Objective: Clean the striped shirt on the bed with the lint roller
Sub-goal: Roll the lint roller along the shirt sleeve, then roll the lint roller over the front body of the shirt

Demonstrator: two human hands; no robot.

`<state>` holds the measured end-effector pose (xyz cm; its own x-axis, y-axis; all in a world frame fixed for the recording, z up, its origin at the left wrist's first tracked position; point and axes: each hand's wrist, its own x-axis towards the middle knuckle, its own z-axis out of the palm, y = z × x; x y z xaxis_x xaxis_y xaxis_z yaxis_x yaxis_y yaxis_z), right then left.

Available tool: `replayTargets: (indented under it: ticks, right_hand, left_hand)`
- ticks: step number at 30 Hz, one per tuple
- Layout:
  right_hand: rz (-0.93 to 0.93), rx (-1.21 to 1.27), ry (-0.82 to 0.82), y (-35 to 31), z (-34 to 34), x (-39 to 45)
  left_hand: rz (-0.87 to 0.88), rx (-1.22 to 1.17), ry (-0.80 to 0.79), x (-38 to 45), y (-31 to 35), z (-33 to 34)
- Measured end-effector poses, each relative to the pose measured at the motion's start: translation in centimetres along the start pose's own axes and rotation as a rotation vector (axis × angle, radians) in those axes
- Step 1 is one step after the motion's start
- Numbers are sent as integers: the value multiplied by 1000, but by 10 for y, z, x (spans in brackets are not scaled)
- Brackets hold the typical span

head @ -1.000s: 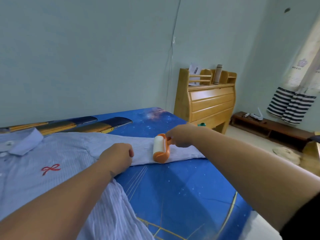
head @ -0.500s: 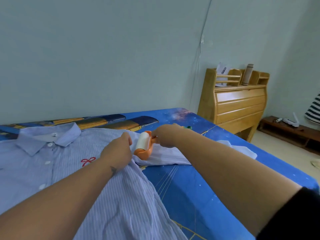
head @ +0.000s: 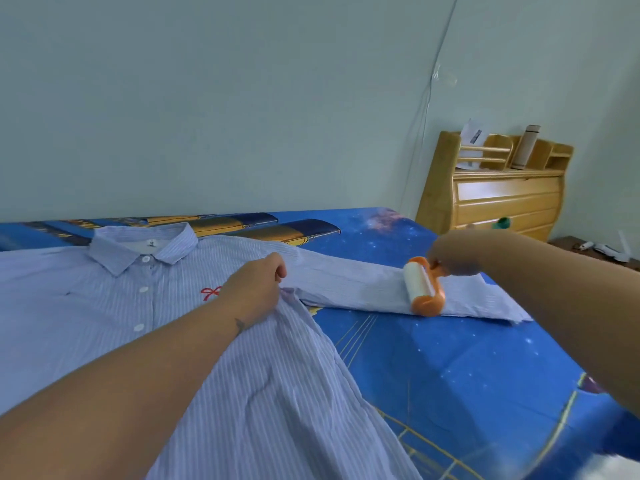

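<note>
A light blue striped shirt (head: 104, 306) with a red bow mark lies flat on the blue bed (head: 433, 368), its right sleeve stretched out toward the right. My left hand (head: 254, 289) presses and pinches the fabric near the armpit. My right hand (head: 450, 259) grips the handle of an orange lint roller (head: 422, 287), whose white roll rests on the sleeve close to the cuff.
A wooden headboard cabinet (head: 495, 199) stands at the bed's far right end, with a bottle and papers on top. A low wooden bench (head: 595, 251) sits beyond it. The wall runs along the bed's far side.
The lint roller has travelled right along the sleeve, from near the shoulder to near the cuff. My left hand stays on the shirt by the armpit. The view has shifted left.
</note>
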<state>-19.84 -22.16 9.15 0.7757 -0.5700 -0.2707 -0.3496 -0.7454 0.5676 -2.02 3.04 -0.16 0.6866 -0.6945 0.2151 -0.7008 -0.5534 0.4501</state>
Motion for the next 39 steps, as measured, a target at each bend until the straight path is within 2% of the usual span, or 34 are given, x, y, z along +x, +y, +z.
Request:
replayTargets:
  ticks: [3, 7, 11, 14, 17, 22, 25, 29, 31, 34, 39]
  right_hand:
    - [30, -34, 121, 6, -9, -7]
    - [-158, 393, 270, -36, -30, -6]
    - [-326, 455, 336, -95, -52, -11]
    - [-398, 430, 321, -126, -64, -13]
    - [-384, 306, 299, -144, -71, -14]
    - [-415, 280, 279, -176, -89, -14]
    - [-440, 291, 312, -205, -104, -15]
    - [-434, 319, 327, -236, -118, -15]
    - [-427, 330, 323, -244, -122, -16]
    - [-423, 338, 310, -246, -122, -18]
    - [-421, 289, 295, -226, -110, -29]
  left_hand:
    - [-7, 19, 5, -8, -19, -17]
    - [-48, 59, -29, -22, -42, -31]
    - [-38, 91, -63, -36, -53, -39]
    - [-18, 103, -84, -45, -62, -46]
    - [3, 103, -107, -53, -72, -53]
    - [31, 100, -130, -63, -88, -57]
    - [10, 87, -68, -67, -94, -58]
    - [-107, 168, 70, -75, -107, -67]
    - [-138, 182, 84, -79, -112, -71]
    - [-138, 146, 22, -85, -114, -74]
    - [-105, 149, -41, -97, -109, -72]
